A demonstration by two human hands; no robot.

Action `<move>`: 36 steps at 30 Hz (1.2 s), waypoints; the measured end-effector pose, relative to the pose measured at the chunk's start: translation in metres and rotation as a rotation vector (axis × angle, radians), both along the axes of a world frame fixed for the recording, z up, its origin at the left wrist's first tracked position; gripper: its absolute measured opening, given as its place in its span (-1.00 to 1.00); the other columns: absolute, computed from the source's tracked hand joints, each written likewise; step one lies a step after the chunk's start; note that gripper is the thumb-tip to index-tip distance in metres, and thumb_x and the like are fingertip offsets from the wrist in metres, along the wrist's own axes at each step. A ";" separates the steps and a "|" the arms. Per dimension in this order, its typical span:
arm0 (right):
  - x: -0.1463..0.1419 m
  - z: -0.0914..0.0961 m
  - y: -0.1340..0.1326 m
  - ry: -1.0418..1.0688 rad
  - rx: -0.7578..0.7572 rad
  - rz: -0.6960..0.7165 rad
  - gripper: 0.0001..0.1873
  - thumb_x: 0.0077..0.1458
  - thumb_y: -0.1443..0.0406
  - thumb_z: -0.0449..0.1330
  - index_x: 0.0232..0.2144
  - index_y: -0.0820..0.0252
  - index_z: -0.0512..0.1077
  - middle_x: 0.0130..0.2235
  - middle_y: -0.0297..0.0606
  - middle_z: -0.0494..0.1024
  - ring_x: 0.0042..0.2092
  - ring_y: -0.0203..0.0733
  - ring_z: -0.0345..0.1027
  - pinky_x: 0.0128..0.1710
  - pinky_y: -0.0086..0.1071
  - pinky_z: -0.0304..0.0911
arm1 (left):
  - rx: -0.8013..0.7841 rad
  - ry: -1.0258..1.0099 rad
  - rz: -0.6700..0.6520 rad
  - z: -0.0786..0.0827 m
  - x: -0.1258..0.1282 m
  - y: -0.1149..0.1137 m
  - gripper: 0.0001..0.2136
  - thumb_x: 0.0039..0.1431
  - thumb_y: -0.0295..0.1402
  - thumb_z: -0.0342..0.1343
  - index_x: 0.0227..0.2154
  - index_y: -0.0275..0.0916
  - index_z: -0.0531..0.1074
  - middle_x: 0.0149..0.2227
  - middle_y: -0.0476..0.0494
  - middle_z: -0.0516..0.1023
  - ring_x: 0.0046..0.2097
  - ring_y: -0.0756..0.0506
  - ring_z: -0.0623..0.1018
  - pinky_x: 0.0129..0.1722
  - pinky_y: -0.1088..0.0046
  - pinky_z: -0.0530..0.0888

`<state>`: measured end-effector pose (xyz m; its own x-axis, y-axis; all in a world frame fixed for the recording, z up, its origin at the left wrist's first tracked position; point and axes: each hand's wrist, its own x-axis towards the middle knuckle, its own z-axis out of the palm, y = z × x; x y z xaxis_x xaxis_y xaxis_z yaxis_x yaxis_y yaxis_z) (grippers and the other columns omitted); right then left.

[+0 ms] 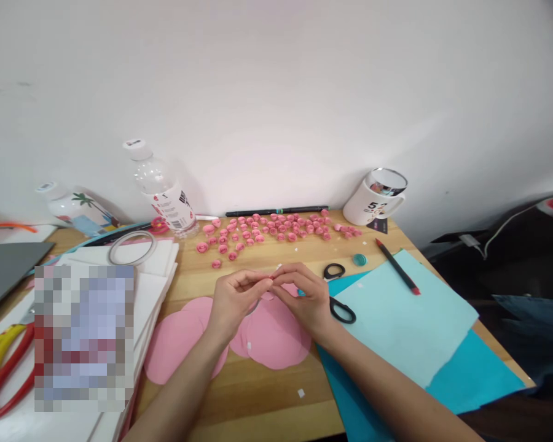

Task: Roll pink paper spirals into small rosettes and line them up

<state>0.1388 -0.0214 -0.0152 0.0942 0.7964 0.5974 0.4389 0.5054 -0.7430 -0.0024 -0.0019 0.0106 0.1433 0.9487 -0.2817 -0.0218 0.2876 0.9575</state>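
My left hand (235,298) and my right hand (306,294) meet at the fingertips over the middle of the table. Both are closed in a pinch on a small piece of pink paper (268,295), mostly hidden by the fingers. Pink paper circles lie below, one overlapping group (179,344) at the left and another (279,337) under my hands. Beyond them, many small rolled pink paper flowers (223,248) are spread towards the wall. Black-handled scissors (342,311) lie beside my right hand, their blades partly covered by it.
Light blue paper (405,319) and darker blue sheets (474,374) cover the right, with a pencil (399,267) on top. A mug (362,202), a teal roll (359,259) and a bottle (172,205) stand further back. Left are stacked white sheets (154,288), tape (133,248) and red-yellow scissors (9,387).
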 end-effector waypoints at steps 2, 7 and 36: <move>0.000 0.002 0.000 -0.013 0.008 0.032 -0.94 -0.02 0.38 0.23 -0.47 0.13 0.47 -0.39 -0.24 0.53 -0.31 -0.21 0.42 -0.30 -0.31 0.36 | -0.002 -0.002 0.039 0.000 0.000 0.000 -0.81 -0.23 -0.34 0.30 -0.48 -0.31 0.54 -0.52 -0.13 0.58 -0.54 0.02 0.49 -0.64 0.62 0.34; -0.001 0.007 -0.001 0.083 -0.109 0.097 -0.94 -0.03 0.36 0.24 -0.41 0.13 0.46 -0.31 -0.22 0.51 -0.24 -0.20 0.40 -0.25 -0.30 0.38 | 0.025 -0.020 0.116 -0.002 0.001 -0.002 -0.81 -0.22 -0.32 0.30 -0.49 -0.31 0.55 -0.52 -0.13 0.59 -0.53 0.00 0.50 -0.60 0.58 0.39; -0.002 0.006 0.000 0.543 -0.513 0.120 -0.79 -0.07 0.18 0.25 -0.48 0.22 0.40 -0.50 -0.34 0.47 -0.50 -0.30 0.39 -0.47 -0.39 0.41 | 0.196 0.132 0.080 0.005 0.004 -0.005 -0.88 -0.16 -0.37 0.26 -0.48 -0.25 0.56 -0.41 -0.12 0.62 -0.33 -0.13 0.59 -0.34 0.44 0.53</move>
<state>0.1364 -0.0217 -0.0089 0.1642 0.9855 0.0436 -0.0919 0.0593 -0.9940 0.0013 -0.0067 0.0155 0.0398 0.9939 -0.1025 0.0918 0.0985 0.9909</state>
